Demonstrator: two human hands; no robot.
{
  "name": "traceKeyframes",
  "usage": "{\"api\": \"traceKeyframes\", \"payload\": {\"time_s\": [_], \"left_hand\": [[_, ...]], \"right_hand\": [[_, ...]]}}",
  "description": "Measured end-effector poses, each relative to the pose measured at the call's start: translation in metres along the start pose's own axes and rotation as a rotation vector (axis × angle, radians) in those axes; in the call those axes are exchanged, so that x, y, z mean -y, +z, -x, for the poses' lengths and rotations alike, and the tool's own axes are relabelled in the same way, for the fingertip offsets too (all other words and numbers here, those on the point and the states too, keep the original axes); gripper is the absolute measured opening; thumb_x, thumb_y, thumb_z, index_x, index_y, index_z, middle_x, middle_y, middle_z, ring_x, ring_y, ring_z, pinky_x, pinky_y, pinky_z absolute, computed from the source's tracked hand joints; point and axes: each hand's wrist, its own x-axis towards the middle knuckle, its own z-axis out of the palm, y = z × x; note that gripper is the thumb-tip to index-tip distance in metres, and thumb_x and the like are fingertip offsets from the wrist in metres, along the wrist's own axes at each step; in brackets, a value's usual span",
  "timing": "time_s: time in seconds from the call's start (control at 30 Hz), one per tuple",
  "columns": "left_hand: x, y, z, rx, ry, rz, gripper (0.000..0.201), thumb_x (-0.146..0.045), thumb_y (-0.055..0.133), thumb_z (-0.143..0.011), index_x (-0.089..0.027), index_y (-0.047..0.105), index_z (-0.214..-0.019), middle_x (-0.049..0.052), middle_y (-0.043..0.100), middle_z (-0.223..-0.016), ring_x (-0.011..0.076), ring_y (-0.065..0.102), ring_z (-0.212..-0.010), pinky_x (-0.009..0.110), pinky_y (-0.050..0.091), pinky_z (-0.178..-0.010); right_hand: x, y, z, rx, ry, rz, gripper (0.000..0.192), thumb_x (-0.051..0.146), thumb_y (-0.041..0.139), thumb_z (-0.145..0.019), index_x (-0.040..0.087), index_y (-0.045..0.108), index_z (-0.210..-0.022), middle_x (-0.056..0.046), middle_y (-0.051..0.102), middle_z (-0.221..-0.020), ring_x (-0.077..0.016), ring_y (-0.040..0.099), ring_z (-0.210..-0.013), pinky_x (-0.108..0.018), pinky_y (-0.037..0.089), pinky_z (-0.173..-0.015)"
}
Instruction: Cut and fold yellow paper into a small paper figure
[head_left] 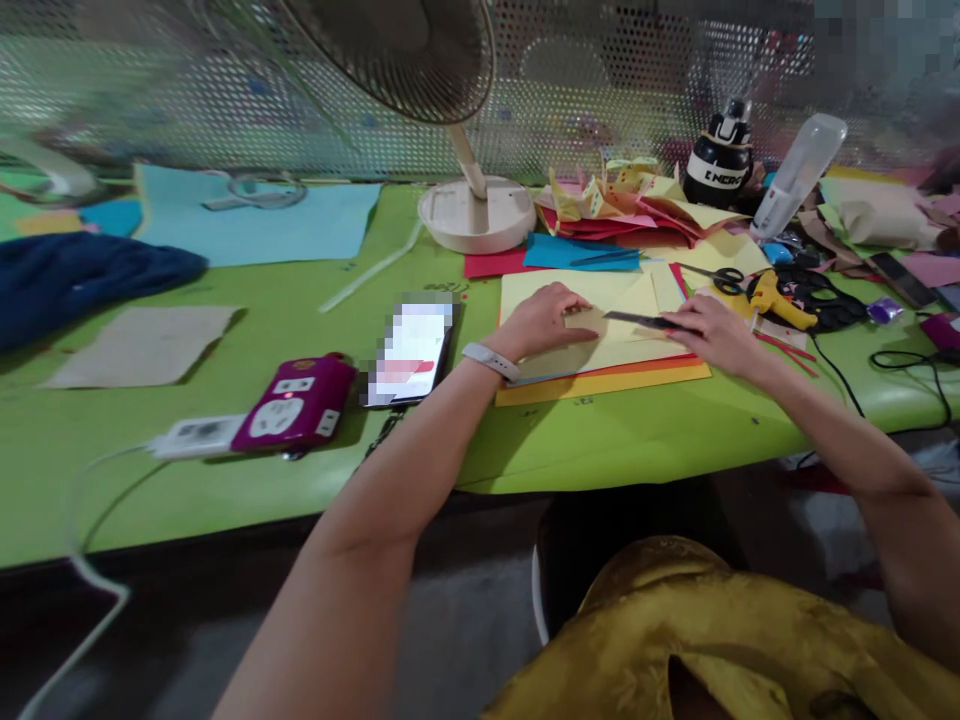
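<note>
The yellow paper sheet (600, 320) lies on a stack of orange and red sheets (607, 380) near the front edge of the green table (225, 470). The left hand (541, 320) rests on the sheet's left half, fingers curled loosely, pressing it flat. The right hand (712, 335) is just beside the sheet's right edge and grips a dark ruler (645, 321) laid across the paper. Scissors (724, 278) and a yellow glue gun (776, 300) lie behind the right hand. A phone (411, 352) lies left of the stack.
</note>
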Motion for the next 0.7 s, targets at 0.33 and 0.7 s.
{"api": "traceKeyframes", "payload": {"time_s": [0.33,0.7], "left_hand": [[-0.009,-0.007,0.002,0.068,-0.170,0.344,0.038,-0.053,0.079,-0.072,-0.019,0.067,-0.086,0.004,0.068,-0.080,0.0173,0.060,-0.072,0.031,0.049,-0.066],[-0.027,0.000,0.008,-0.052,-0.250,0.718,0.055,-0.060,0.083,-0.071,-0.020,0.065,-0.103,0.001,0.068,-0.080,0.0154,0.062,-0.068,0.027,0.047,-0.059]], "right_hand": [[-0.061,0.006,-0.005,-0.167,0.305,0.191,0.024,0.032,0.061,-0.098,0.023,0.081,-0.109,-0.015,0.068,-0.108,-0.0361,0.061,-0.111,-0.056,0.050,-0.095],[-0.011,0.016,-0.063,-0.071,0.279,-0.558,0.027,0.042,0.079,-0.084,0.016,0.073,-0.087,-0.001,0.063,-0.072,-0.0142,0.056,-0.066,-0.028,0.045,-0.062]]}}
